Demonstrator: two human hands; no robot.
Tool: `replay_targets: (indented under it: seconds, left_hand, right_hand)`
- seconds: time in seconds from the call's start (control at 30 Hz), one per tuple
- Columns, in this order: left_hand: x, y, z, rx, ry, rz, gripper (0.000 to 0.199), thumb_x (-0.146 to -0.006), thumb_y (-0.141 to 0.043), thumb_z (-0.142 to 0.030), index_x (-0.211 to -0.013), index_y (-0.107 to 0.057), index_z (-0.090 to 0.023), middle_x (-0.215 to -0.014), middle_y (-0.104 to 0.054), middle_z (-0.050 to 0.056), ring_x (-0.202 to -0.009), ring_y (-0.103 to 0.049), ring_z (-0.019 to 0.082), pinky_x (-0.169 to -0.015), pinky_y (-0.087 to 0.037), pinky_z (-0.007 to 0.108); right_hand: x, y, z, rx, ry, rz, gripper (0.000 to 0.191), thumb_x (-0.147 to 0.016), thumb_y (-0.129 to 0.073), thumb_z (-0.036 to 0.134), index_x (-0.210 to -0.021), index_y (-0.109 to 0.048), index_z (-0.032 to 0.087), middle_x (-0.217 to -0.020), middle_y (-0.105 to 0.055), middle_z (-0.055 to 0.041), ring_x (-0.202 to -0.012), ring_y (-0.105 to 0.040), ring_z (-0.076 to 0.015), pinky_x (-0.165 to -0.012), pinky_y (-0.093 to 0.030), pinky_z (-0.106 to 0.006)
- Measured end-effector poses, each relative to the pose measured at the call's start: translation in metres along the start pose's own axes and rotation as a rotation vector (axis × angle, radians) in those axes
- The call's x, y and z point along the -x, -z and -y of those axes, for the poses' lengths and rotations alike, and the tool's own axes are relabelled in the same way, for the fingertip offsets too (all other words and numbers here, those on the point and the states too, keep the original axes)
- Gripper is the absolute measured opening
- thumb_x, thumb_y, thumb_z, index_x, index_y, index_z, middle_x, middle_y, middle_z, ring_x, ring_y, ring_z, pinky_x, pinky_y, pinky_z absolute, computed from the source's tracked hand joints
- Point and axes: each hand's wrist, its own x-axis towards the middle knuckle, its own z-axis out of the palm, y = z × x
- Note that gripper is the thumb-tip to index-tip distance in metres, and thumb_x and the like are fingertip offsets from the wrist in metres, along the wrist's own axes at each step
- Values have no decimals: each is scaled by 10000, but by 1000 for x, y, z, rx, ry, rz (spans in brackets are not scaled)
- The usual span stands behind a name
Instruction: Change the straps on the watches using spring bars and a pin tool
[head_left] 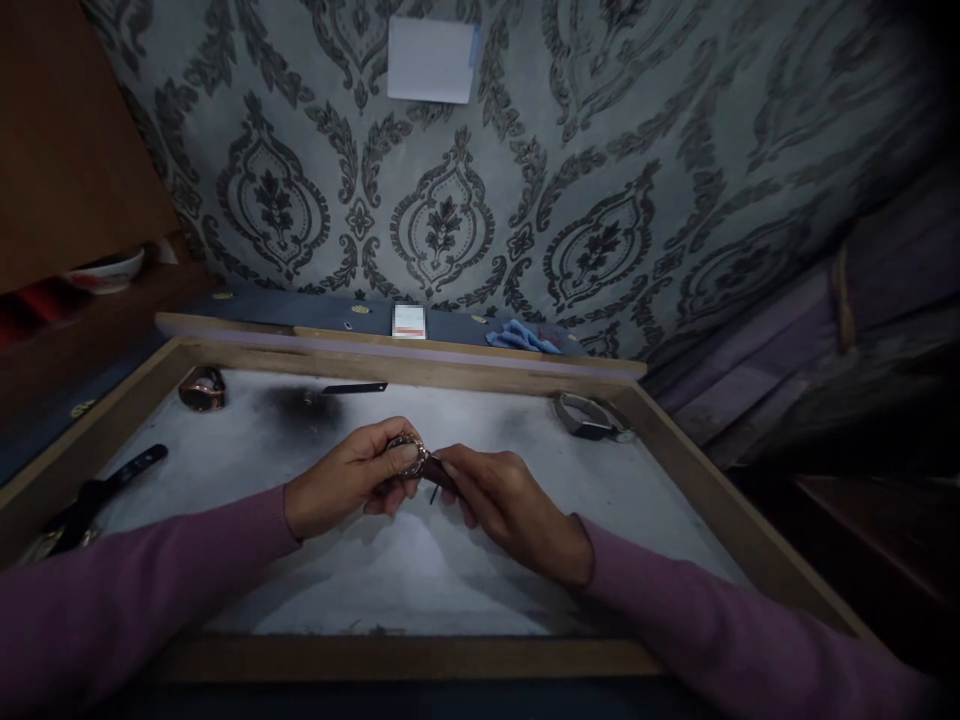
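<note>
My left hand grips the round case of a wristwatch, its thumb lying across the dial and its fingers underneath. The case has a gold-toned rim. From its right side runs a dark brown strap, which my right hand pinches between thumb and fingers close to the case. A thin dark piece sticks out below the strap near the right fingertips; what it is I cannot make out. Both hands hold the watch above the white surface of a wooden-framed tray.
Inside the tray lie a rose-gold watch, a black-strapped watch, a loose dark strap piece and a square-faced watch. Beyond its far edge are a phone and a blue cloth. A patterned wall rises behind.
</note>
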Motion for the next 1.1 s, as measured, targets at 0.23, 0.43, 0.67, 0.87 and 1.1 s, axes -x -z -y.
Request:
replay_targets:
  seconds: [0.23, 0.43, 0.67, 0.87, 1.1]
  left_hand:
    - [0, 1, 1, -39, -9, 10, 343, -852, -541, -506, -806, -450, -179, -649, -530, -36, -447, -420, 45, -387, -239, 162]
    - [0, 2, -2, -96, -18, 22, 343, -855, -525, -507, -806, -448, -176, -653, -526, -34, -458, -425, 49, -395, -259, 165]
    - [0, 3, -1, -107, -18, 32, 337, -861, -516, -504, -810, -455, -177, -654, -522, -35, -454, -424, 51, -392, -265, 171]
    - [0, 4, -1, -121, -10, 39, 343, -860, -510, -510, -803, -453, -177, -658, -524, -33, -458, -429, 52, -396, -281, 169]
    - [1, 4, -3, -179, -4, 52, 319, -868, -503, -495, -812, -452, -185, -650, -523, -38, -465, -429, 57, -406, -293, 170]
  right_hand:
    - [-1, 1, 1, -3, -21, 12, 211, -979, -361, 163, -900, -556, 154, -581, -540, 44, -450, -460, -62, -508, -390, -187]
    - [-1, -1, 0, -16, -34, 13, 228, -981, -354, 177, -868, -550, 154, -582, -549, 37, -458, -474, -67, -519, -392, -194]
    - [-1, -2, -1, 9, -52, 18, 243, -989, -340, 201, -846, -533, 166, -537, -500, 55, -428, -436, -68, -500, -373, -197]
    - [-1, -3, -5, 44, -65, 46, 259, -996, -319, 232, -816, -497, 178, -553, -491, 49, -450, -442, -74, -501, -354, -196]
    - [-1, -4, -4, -44, -111, 71, 290, -998, -313, 263, -776, -482, 186, -555, -477, 48, -474, -432, -85, -516, -354, -201]
